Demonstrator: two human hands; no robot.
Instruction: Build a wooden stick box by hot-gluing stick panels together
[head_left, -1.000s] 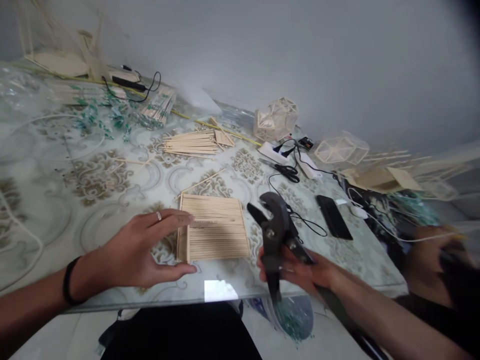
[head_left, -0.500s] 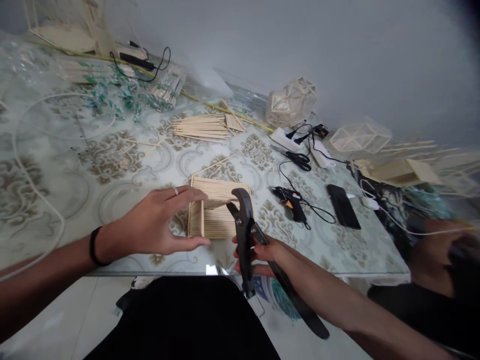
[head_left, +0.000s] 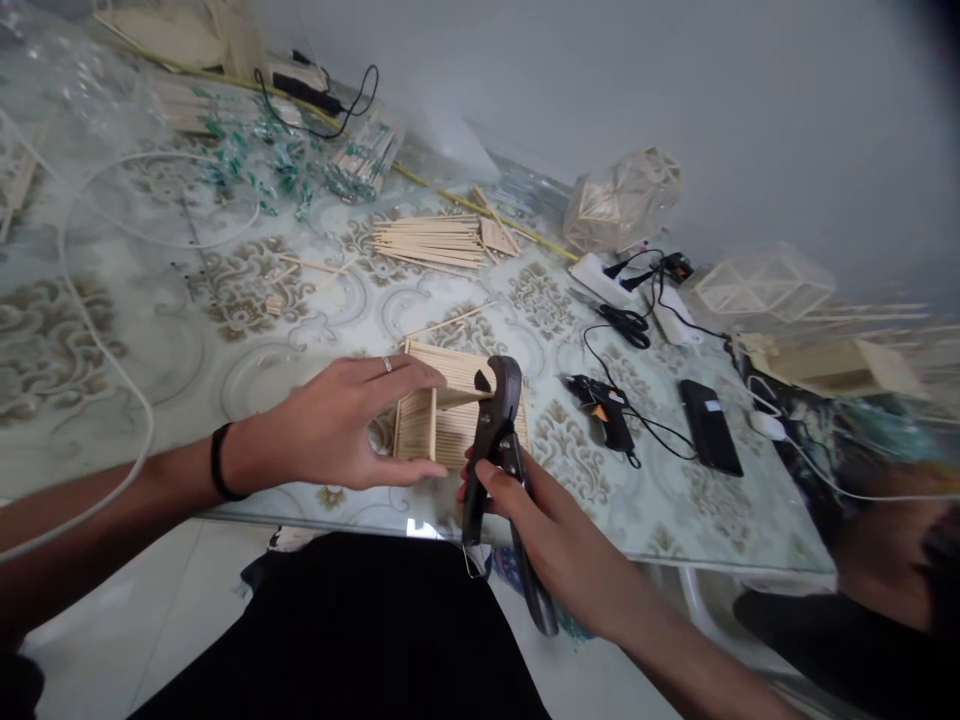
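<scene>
A small open box made of thin wooden sticks (head_left: pixel 416 428) lies on the table in front of me. My left hand (head_left: pixel 337 422) grips its left part, fingers over the far end of an upright wall and thumb at the near end. My right hand (head_left: pixel 551 525) is wrapped round the handles of a dark pipe cutter (head_left: pixel 491 425) with a hooked jaw. The jaw stands over the box at the right end of a thin inner piece. Whether the blade touches that piece is hard to make out.
Behind lies a pile of wooden sticks (head_left: pixel 427 241). To the right are a black glue gun (head_left: pixel 607 410), a phone (head_left: pixel 711 428), black-handled scissors (head_left: pixel 624 325) and a white power strip (head_left: pixel 602 282). A white cable (head_left: pixel 97 330) loops at left. Another person's arm (head_left: pixel 892 530) shows at right.
My right hand has drawn the pipe cutter's handles closer together, and its jaw has come to the end of the inner piece. My left hand keeps its hold. The whole view has shifted slightly.
</scene>
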